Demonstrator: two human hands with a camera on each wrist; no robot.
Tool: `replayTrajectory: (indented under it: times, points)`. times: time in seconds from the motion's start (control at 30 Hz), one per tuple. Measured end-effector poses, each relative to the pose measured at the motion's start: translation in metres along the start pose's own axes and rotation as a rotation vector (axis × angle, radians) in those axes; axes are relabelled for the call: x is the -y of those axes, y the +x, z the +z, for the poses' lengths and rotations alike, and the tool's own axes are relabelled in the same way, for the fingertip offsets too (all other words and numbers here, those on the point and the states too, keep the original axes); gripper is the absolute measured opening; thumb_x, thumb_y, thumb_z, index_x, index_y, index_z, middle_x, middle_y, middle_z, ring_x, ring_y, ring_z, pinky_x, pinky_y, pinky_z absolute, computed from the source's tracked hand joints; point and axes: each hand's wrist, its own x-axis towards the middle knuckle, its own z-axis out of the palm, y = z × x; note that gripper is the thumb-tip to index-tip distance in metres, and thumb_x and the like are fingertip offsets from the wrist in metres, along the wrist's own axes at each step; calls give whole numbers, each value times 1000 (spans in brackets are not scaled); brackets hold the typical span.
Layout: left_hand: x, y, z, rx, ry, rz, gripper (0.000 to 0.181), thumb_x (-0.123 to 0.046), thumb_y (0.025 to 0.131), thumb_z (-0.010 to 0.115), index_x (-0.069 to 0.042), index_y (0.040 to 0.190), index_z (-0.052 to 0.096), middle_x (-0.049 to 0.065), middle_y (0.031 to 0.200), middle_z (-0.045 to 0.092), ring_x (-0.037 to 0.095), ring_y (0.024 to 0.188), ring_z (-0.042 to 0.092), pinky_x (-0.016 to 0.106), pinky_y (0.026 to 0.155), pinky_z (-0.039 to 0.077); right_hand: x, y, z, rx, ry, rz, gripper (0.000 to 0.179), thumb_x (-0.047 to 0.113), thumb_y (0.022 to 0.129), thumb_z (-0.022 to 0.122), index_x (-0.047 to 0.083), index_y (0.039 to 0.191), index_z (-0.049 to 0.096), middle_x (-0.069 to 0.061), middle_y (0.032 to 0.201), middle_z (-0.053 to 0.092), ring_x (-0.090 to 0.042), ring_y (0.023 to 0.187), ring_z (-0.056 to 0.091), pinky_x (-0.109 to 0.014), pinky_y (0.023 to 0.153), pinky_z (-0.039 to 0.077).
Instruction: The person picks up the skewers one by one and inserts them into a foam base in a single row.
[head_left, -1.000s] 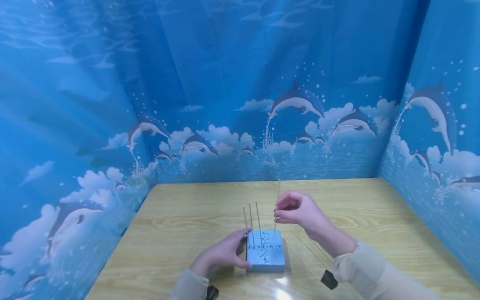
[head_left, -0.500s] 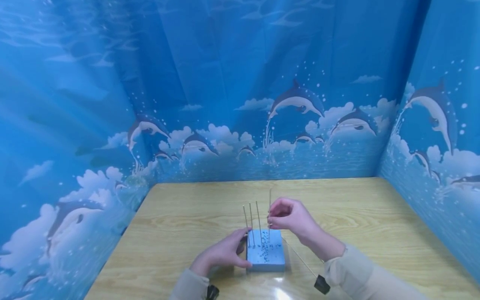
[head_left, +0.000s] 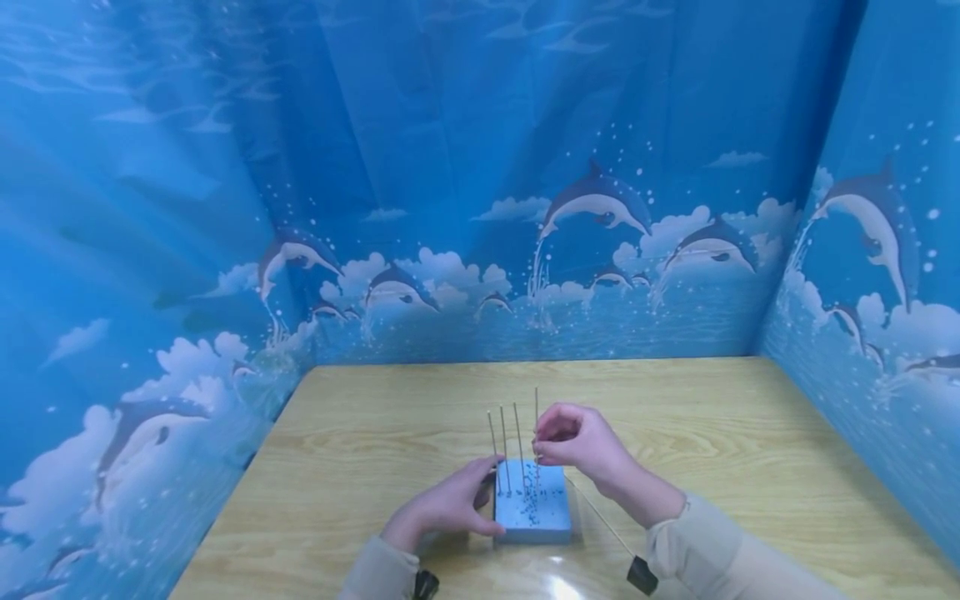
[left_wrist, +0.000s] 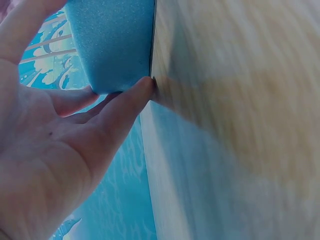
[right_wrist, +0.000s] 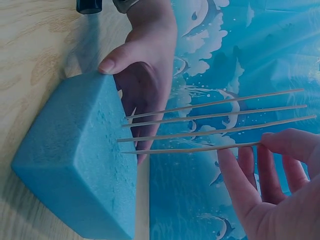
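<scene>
While hands (head_left: pixel 450 505) grip blue block (head_left: pixel 534 536), thin stick (right_wrist: pixel 190 150), left fingers (head_left: pixel 478 470) partly hidden

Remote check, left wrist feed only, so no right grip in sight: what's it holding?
Observer: The right grip pinches a thin stick above the blue block.
Operator: Any others standing in the block?
Observer: Three upright sticks, in a row to the left of the pinched one in the head view.
Operator: Anything lying loose?
Observer: At least one loose stick, flat on the table to the right of the block; the right forearm may hide more.
</scene>
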Motion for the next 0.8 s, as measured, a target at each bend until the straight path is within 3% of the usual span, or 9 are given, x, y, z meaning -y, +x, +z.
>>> replayTrajectory:
  times: [0.27,0.8]
  points:
    - [-1,0,0,3,-35,-1,109,-38,69,87,-8,155,27,12,158,36,29,144,37,47,120,34,-4,0,2,6,-4,7,21,-5,80,71,-4,100,64,-8,87,71,-18,81,68,-39,80,64]
    - [-1,1,-1,1,-19,-1,108,-39,70,86,-8,155,28,11,158,36,28,144,38,46,119,35,-12,1,4,21,-55,-24,22,-4,80,73,-4,100,63,-9,88,70,-17,81,67,-38,78,64]
